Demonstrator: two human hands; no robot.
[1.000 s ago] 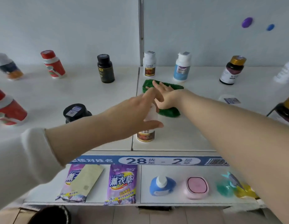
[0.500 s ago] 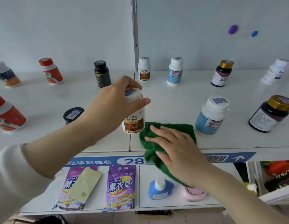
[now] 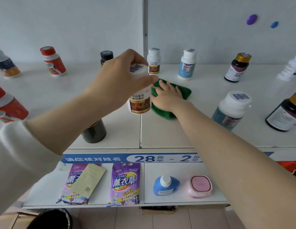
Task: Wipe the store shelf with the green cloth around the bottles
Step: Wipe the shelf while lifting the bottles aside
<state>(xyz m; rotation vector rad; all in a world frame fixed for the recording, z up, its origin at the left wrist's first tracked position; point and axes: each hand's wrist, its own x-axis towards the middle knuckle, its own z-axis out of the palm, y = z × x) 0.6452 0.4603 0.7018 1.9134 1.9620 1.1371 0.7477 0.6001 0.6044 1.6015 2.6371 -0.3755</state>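
My left hand (image 3: 120,80) grips the cap of a white bottle with a brown label (image 3: 140,98) and holds it lifted above the white shelf (image 3: 168,134). Just right of that bottle, my right hand (image 3: 167,95) lies flat with straight fingers on the green cloth (image 3: 185,92), pressing it to the shelf in the middle depth. Part of the cloth is hidden under the hand and behind the lifted bottle.
Bottles stand around: a black one (image 3: 94,132) under my left forearm, red ones (image 3: 53,61) at left, white (image 3: 153,61) and blue-labelled (image 3: 187,64) at the back, blue (image 3: 229,109) and dark (image 3: 286,113) at right. A lower shelf holds purple bags (image 3: 125,182).
My right hand has pushed the green cloth from the shelf's front edge back toward the wall. My left hand keeps the white bottle lifted, a little higher than before.
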